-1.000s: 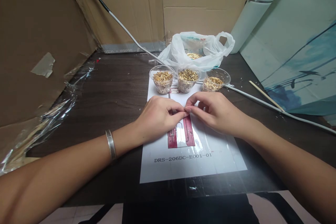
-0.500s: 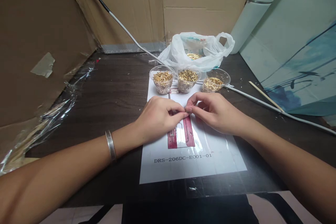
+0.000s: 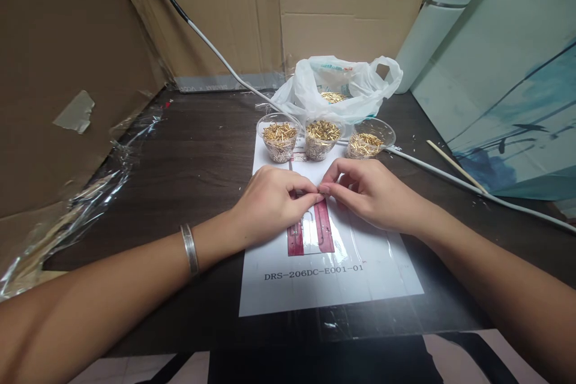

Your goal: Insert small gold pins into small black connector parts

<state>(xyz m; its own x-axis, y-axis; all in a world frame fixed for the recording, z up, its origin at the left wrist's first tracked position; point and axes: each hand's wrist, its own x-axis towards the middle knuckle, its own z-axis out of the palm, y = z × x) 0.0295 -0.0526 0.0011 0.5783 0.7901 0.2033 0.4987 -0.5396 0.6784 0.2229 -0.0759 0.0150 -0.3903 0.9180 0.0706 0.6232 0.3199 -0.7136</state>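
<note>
- A person's two bare hands meet above a printed sheet on a dark wood-grain table, fingertips touching or nearly so over a red-and-white diagram.
- The left hand, below a silver bracelet on the wrist, presses thumb and forefinger together; whatever lies between them is too small to make out.
- The right hand mirrors it, thumb and forefinger closed at the tips, the other fingers curled behind; whether it pinches a pin cannot be told.
- Gold-coloured metal pins fill three clear plastic cups set in a row just beyond the hands.
- The left cup and the middle cup stand near the sheet's far end; the right cup, its contents lower, sits behind the right hand, which partly hides its base.
- More gold pieces lie in an open white plastic bag behind the cups.
- A white cable slants down from the upper left, passes behind the cups and runs off to the right, near a thin wooden stick.
- A white bottle with a handled lid stands at the back, by a panel painted in blue; cardboard lines the rear.
- Below the diagram, the sheet reads "DRS-206DC-E001-01."
</note>
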